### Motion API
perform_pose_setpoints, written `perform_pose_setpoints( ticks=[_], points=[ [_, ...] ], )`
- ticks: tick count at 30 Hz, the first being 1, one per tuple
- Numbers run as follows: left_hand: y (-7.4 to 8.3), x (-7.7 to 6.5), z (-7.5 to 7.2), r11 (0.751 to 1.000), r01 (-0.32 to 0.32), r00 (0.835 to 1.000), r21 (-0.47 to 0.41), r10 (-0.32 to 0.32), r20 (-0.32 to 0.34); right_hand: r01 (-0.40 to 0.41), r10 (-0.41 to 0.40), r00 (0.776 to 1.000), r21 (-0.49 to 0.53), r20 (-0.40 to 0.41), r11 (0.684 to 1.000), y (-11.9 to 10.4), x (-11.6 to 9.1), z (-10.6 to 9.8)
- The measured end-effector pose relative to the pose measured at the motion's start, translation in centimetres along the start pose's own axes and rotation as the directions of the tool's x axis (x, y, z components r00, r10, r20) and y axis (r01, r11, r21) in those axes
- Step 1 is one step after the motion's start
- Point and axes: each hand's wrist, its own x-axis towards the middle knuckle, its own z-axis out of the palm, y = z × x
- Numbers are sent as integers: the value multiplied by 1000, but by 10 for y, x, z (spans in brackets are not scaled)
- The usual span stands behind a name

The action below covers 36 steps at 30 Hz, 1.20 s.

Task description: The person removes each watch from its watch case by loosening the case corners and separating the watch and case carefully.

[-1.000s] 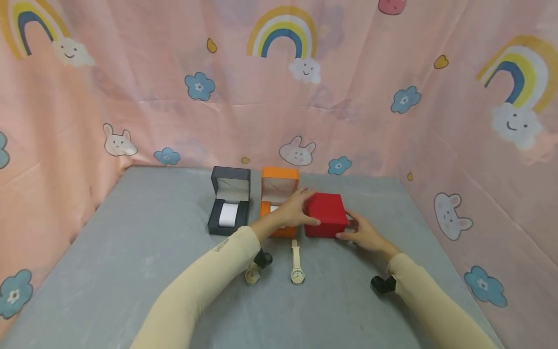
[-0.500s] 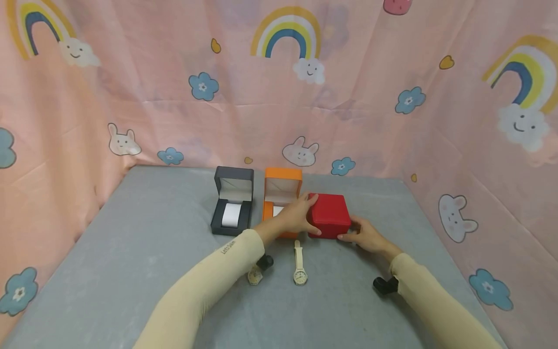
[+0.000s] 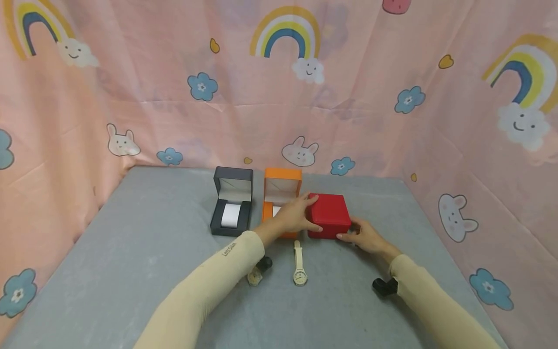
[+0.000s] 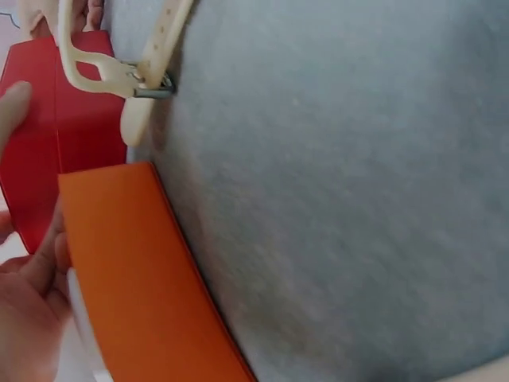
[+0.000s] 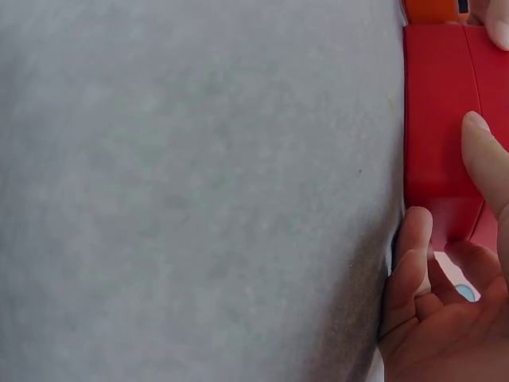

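Note:
A red watch box (image 3: 330, 213), lid down, stands on the grey table between both hands. My left hand (image 3: 294, 215) grips its left side, thumb at the front; some fingers are hidden behind it. On its right side my right hand (image 3: 366, 236) holds on, and in the right wrist view the thumb lies on the red front (image 5: 441, 119). Left of it an orange watch box (image 3: 283, 179) stands with its lid raised, partly behind my left hand. A cream watch (image 3: 300, 277) lies in front. Another watch (image 3: 254, 277) is partly covered by my left forearm.
A dark grey watch box (image 3: 234, 177) with raised lid and white cushion (image 3: 230, 215) stands left of the orange one. A pink printed curtain (image 3: 279, 111) rises behind the table and at both sides. Black wrist straps (image 3: 384, 287) show under the sleeves.
The view has shifted slightly. My left hand's fingers and thumb have moved a little toward the front on the red watch box; the box and right hand stay nearly still.

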Motion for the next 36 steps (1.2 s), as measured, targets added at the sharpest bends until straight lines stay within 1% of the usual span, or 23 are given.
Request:
perform_pose_setpoints(
  ticks=[5,10,15,22,30,36],
  points=[
    [-5,-2,1,1000,-13,1000,-17,13,-12,14,-14,1000,15,-4,1000,-2,1,2],
    [-8,0,1,999,-33,999,-6,33,-28,15,-15,1000,2,-5,1000,-1,2,2],
    [-10,1,2,999,-31,999,-22,30,-33,17,-17,1000,-8,7,1000,0,3,1],
    [-8,2,1,997,-31,999,-66,28,-47,0,0,1000,-15,11,1000,1,3,0],
    [-8,4,-1,995,-42,998,-88,38,-50,-6,7,1000,-3,7,1000,1,3,-1],
    [-7,4,-3,994,-28,998,-105,23,-53,-34,34,999,-4,34,999,-3,4,-2]
  ],
)
